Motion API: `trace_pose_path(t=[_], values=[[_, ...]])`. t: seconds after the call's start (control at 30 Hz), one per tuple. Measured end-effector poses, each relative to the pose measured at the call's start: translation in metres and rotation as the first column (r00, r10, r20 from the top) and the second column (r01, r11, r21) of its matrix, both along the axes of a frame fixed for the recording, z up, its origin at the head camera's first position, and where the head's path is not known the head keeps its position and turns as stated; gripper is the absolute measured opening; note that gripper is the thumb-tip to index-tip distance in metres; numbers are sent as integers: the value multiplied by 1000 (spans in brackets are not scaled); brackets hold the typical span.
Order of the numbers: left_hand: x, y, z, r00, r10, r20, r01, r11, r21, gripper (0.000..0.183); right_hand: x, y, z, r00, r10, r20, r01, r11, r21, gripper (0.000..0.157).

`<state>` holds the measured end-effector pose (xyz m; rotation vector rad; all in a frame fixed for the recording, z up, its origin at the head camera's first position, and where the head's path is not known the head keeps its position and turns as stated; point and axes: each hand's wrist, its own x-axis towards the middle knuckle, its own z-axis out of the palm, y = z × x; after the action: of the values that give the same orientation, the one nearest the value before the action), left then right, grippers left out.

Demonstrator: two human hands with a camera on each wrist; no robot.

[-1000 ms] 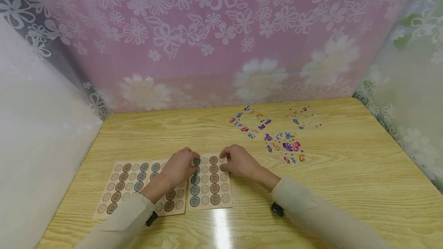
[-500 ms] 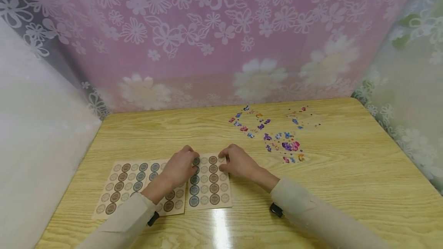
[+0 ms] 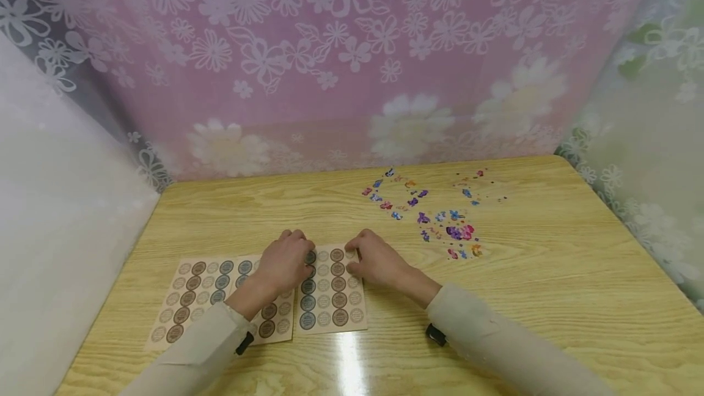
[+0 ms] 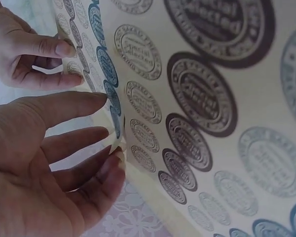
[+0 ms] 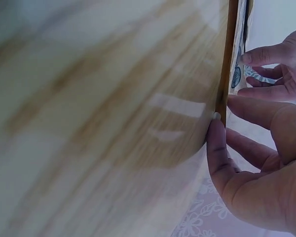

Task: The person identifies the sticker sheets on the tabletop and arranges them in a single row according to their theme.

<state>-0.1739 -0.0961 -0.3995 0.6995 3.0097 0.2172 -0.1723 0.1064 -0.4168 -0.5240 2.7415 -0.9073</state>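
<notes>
A cream sticker sheet (image 3: 332,295) with columns of round blue, brown and pale labels lies flat on the table. My left hand (image 3: 282,264) is at its upper left corner. In the left wrist view the left thumb rests on the blue column and the curled fingertips meet the sheet's slightly raised corner. At the upper right corner my right hand (image 3: 378,260) has curled fingers, with thumb and index finger at the sheet's edge. Left of it, more sticker sheets (image 3: 184,298) lie side by side, partly hidden under the left forearm.
Small colourful flower-shaped pieces (image 3: 459,232) lie scattered in clusters at the back right of the wooden table (image 3: 522,298). A pink floral curtain (image 3: 330,96) hangs behind the table's far edge, with pale cloth at both sides.
Both hands keep nearly the same place at the sheet's upper corners. The whole view has shifted very slightly left.
</notes>
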Motion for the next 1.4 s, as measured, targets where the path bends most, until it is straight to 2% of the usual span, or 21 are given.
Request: trace_pose_path(t=[0.2, 0.67, 0.9, 1.03, 1.17, 1.4], values=[[2, -1, 3, 999, -10, -42, 7, 997, -71, 29, 3, 0, 1, 1000, -3, -7, 3, 1000, 8, 37], [2, -2, 2, 1000, 1, -31, -3, 997, -83, 27, 7, 3, 2, 990, -4, -139, 29, 984, 177, 39], [2, -2, 2, 1000, -7, -20, 6, 997, -78, 31, 8, 5, 1, 983, 15, -183, 25, 977, 212, 36], [3, -5, 2, 1000, 3, -21, -4, 998, -67, 36, 8, 9, 3, 985, 21, -173, 16, 978, 209, 38], [3, -7, 3, 999, 7, -54, -9, 999, -42, 40, 6, 18, 9, 988, 7, -157, 22, 982, 186, 39], [1, -6, 8, 986, -24, -165, 34, 998, 57, 41, -1, 39, 20, 990, 29, -138, -8, 988, 152, 42]])
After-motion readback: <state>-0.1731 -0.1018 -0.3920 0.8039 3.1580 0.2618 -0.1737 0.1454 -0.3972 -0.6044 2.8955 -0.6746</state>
